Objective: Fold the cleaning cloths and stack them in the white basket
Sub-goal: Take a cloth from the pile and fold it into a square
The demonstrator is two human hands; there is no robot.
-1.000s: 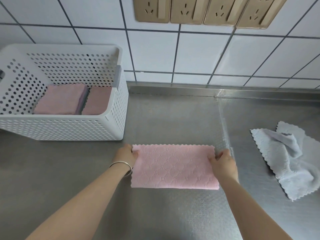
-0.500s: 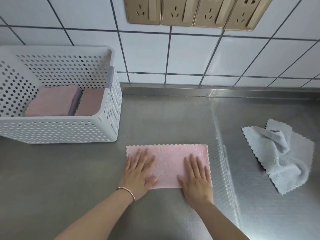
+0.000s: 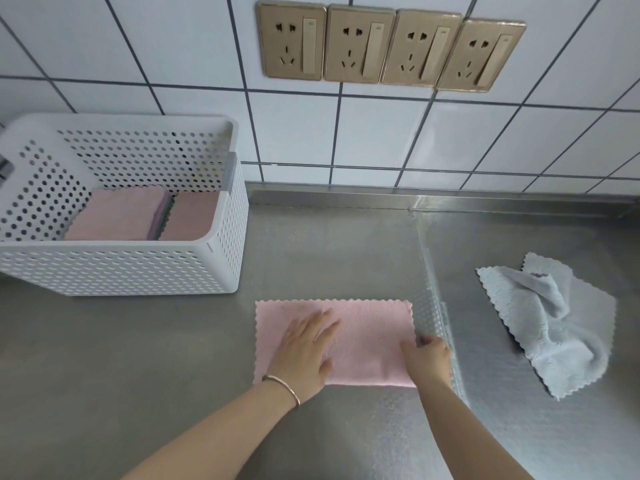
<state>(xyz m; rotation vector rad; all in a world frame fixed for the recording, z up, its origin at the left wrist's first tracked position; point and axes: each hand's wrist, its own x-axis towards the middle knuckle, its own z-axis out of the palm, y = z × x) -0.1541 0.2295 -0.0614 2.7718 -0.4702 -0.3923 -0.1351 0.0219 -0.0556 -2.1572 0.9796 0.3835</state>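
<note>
The right hand [image 3: 427, 358] pinches the right short end of the pink cloth [image 3: 367, 341], while the left hand [image 3: 304, 351] presses flat on its left half. The cloth lies long side left-to-right near the worktop [image 3: 173, 341] front edge, so the fold likely goes leftward; the white basket [image 3: 121, 271] sits back-left.

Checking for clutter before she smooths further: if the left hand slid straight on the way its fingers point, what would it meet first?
Only more pink cloth; past its far edge the left hand seems to face bare steel counter.

Her left hand [image 3: 304, 351] lies flat, fingers spread and straight, a bangle at the wrist. The right hand [image 3: 427, 356] is curled, fingertips pinching.
</note>
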